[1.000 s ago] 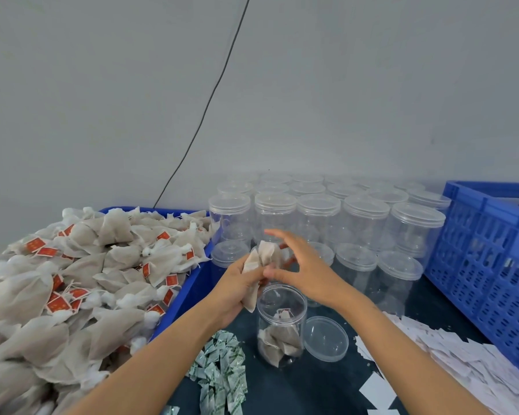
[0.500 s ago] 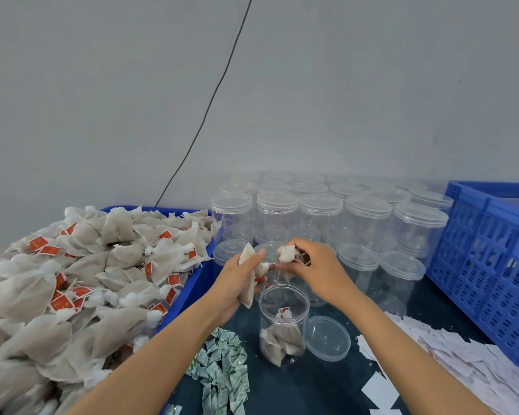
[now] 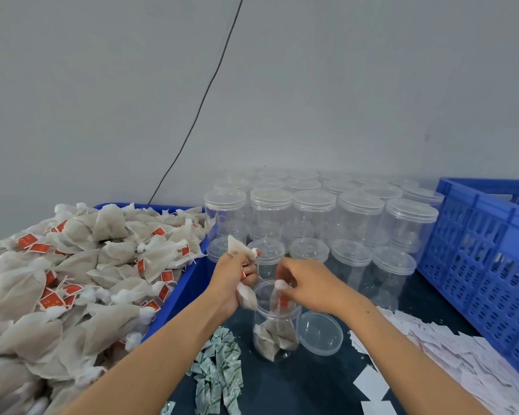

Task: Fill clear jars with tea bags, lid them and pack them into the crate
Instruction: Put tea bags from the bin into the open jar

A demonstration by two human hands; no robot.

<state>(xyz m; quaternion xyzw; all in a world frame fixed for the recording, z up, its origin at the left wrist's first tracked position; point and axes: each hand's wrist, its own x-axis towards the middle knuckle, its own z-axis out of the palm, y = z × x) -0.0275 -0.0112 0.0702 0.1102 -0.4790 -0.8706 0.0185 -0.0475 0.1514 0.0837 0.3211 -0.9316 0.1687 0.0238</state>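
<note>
Pinching tea bag (image 3: pixel 277 295) vertical over open jar (image 3: pixel 276 322), right hand (image 3: pixel 309 284); left hand (image 3: pixel 232 277) grips spare bags (image 3: pixel 240 250).

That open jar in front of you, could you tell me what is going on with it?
A person is filling the open jar with tea bags. The right hand lowers one tea bag into its mouth, while the left hand grips more bags. Its lid lies beside it; the blue crate waits at right.

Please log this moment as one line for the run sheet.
right hand: lowering tea bag into open jar | left hand: gripping spare bags | lid: off, beside jar
</note>
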